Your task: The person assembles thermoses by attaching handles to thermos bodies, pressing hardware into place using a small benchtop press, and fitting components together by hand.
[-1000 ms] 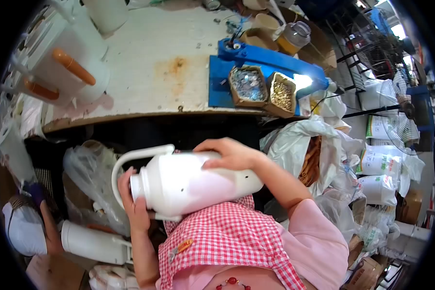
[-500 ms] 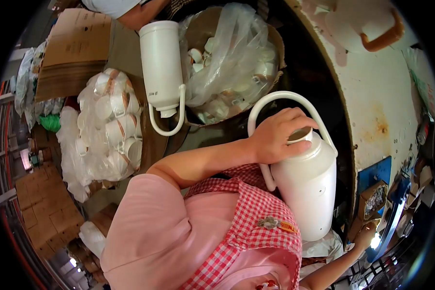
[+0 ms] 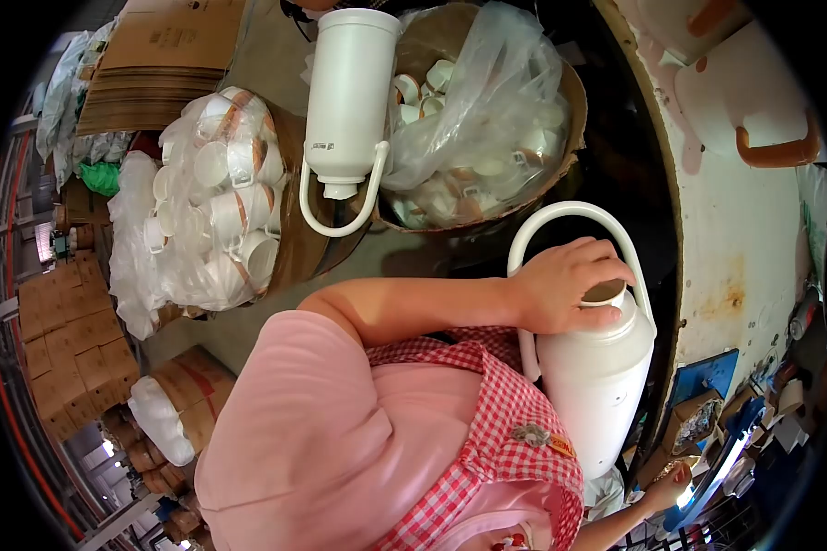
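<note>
My left hand [image 3: 574, 285] is closed around the neck of a white vacuum flask [image 3: 602, 386], thumb and fingers on either side of its open mouth. The flask leans against my front, its white curved handle [image 3: 574, 211] arching past my wrist. At the lower right, my right hand [image 3: 668, 489] is small in view beside a carton of small parts [image 3: 694, 422]. Its fingers look curled together; what they hold is too small to make out. A second white flask [image 3: 351, 101], with its handle hanging toward me, lies past my left forearm.
A large carton [image 3: 574, 110] holds white plastic parts under clear film. Bagged white cups [image 3: 216, 197] are piled at left, near flattened cardboard [image 3: 170, 41]. A stained worktable [image 3: 721, 248] runs along the right, with a brown-handled white container [image 3: 749, 96] on it.
The view has shifted, so most things sit lower or further right. My left hand keeps its grip on the flask neck. My right hand has drawn slightly back from the small-parts cartons.
</note>
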A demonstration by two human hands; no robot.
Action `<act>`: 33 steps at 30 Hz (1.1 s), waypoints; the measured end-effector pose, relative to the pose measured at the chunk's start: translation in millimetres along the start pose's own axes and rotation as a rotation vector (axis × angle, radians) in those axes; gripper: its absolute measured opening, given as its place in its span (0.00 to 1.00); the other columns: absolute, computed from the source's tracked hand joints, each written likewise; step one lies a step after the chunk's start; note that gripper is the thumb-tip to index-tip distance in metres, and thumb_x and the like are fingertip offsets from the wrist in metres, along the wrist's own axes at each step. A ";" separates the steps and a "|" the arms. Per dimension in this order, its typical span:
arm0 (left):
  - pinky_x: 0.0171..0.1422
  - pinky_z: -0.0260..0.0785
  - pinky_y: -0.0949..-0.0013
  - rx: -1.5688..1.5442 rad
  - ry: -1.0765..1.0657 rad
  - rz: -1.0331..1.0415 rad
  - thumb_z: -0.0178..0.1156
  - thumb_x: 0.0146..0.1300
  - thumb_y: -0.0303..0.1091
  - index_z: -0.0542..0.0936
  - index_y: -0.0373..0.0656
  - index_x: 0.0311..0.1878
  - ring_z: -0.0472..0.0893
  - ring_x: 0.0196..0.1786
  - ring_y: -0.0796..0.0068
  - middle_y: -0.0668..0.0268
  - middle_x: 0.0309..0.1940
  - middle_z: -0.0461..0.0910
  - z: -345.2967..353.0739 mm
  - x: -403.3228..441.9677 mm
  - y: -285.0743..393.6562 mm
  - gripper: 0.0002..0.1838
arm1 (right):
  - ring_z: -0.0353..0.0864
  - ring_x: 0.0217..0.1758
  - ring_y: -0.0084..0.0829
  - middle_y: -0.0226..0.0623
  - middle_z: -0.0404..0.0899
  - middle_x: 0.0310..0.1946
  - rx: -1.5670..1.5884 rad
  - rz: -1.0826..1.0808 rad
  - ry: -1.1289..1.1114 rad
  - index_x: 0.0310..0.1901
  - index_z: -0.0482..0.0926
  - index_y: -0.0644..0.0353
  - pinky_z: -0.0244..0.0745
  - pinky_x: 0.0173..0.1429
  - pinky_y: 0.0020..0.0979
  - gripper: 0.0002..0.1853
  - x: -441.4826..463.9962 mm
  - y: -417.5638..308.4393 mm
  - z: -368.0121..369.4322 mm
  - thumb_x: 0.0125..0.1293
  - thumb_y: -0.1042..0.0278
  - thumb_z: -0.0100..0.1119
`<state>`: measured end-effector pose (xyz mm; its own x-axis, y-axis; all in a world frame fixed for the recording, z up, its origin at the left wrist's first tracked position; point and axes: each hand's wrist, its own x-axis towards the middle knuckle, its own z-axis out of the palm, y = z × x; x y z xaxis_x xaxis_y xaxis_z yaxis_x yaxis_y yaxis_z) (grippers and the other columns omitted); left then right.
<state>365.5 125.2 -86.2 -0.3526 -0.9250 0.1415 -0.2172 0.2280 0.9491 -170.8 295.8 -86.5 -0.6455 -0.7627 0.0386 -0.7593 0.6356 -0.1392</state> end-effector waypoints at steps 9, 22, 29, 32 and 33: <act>0.65 0.66 0.55 0.075 -0.028 -0.030 0.64 0.61 0.45 0.77 0.50 0.61 0.73 0.59 0.56 0.60 0.52 0.74 2.2 0.5 1.8 0.25 | 0.80 0.34 0.29 0.35 0.83 0.30 0.247 0.034 0.035 0.47 0.85 0.63 0.73 0.40 0.31 0.16 -37.2 -3.3 -18.7 0.73 0.56 0.60; 0.63 0.65 0.61 -0.040 -0.109 0.025 0.56 0.66 0.39 0.76 0.36 0.60 0.73 0.54 0.61 0.55 0.53 0.72 10.0 22.5 4.5 0.23 | 0.83 0.34 0.27 0.42 0.86 0.37 1.196 -0.083 0.217 0.43 0.83 0.71 0.80 0.42 0.27 0.05 -13.6 -158.3 -90.2 0.70 0.79 0.61; 0.64 0.65 0.62 -0.043 -0.112 -0.036 0.51 0.63 0.32 0.75 0.35 0.61 0.73 0.53 0.62 0.57 0.52 0.71 15.3 20.4 4.6 0.23 | 0.86 0.42 0.23 0.38 0.87 0.38 1.270 -0.194 0.394 0.45 0.83 0.70 0.80 0.51 0.22 0.07 55.7 -182.4 -83.2 0.71 0.76 0.62; 0.64 0.65 0.61 -0.034 -0.110 -0.014 0.51 0.63 0.32 0.75 0.35 0.61 0.73 0.54 0.62 0.56 0.53 0.71 15.0 22.4 4.0 0.23 | 0.86 0.41 0.22 0.36 0.87 0.38 1.219 -0.248 0.387 0.46 0.84 0.68 0.80 0.50 0.22 0.08 69.3 -179.5 -75.2 0.70 0.74 0.64; 0.64 0.64 0.63 -0.032 -0.116 0.003 0.51 0.67 0.35 0.74 0.36 0.62 0.73 0.54 0.65 0.59 0.53 0.72 14.0 21.8 0.8 0.23 | 0.85 0.41 0.21 0.35 0.87 0.38 1.197 -0.254 0.391 0.47 0.84 0.68 0.80 0.50 0.22 0.08 70.1 -178.8 -75.6 0.70 0.74 0.64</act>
<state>344.9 109.5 -86.3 -0.4568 -0.8824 0.1128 -0.1872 0.2193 0.9575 -86.4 137.7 15.8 -0.6294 -0.6316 0.4527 -0.4489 -0.1800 -0.8753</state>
